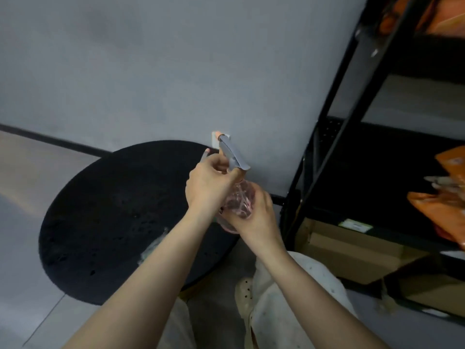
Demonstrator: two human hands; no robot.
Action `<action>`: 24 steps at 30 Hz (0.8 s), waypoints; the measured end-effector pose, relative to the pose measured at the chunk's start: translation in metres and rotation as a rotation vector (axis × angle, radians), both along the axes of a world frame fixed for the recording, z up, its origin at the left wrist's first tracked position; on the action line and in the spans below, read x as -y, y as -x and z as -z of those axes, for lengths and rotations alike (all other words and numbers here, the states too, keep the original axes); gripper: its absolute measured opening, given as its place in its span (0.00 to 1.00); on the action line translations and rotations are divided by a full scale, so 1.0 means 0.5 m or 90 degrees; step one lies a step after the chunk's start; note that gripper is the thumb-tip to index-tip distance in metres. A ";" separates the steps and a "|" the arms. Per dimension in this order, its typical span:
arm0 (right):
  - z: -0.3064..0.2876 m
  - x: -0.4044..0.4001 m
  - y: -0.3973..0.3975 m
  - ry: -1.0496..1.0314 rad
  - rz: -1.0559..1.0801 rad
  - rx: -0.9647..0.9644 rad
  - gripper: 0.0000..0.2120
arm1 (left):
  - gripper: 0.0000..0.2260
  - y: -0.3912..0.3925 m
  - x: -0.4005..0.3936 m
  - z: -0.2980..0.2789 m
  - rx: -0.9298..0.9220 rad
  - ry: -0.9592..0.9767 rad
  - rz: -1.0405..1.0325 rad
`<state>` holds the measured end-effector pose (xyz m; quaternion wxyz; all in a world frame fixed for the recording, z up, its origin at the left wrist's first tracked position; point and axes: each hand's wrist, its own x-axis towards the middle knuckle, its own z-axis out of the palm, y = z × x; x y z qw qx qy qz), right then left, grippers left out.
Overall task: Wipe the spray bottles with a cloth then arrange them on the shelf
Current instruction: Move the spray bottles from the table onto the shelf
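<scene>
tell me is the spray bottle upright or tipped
Roughly upright, leaning slightly: spray bottle, grey head up, held between left hand and right hand.

Both hands raised over a round black table point(105, 217), holding a clear pink spray bottle point(239, 200): left hand point(208, 185) gripping the grey trigger head point(232, 157), right hand point(254, 212) wrapped round the body. Black shelf point(334, 127) at three o'clock, with orange packets point(437, 212).
</scene>
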<state>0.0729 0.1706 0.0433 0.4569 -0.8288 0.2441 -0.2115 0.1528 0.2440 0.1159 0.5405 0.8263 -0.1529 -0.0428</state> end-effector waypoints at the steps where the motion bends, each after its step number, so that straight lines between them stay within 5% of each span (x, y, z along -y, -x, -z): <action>1: -0.012 0.013 0.019 -0.002 0.021 0.000 0.41 | 0.07 0.020 0.020 -0.013 0.007 -0.001 0.016; 12: -0.067 0.193 0.236 0.005 0.185 0.019 0.32 | 0.05 0.223 0.218 -0.075 0.016 -0.026 0.239; 24: -0.070 0.420 0.312 -0.008 0.260 0.000 0.32 | 0.18 0.233 0.361 -0.025 -0.021 -0.126 0.427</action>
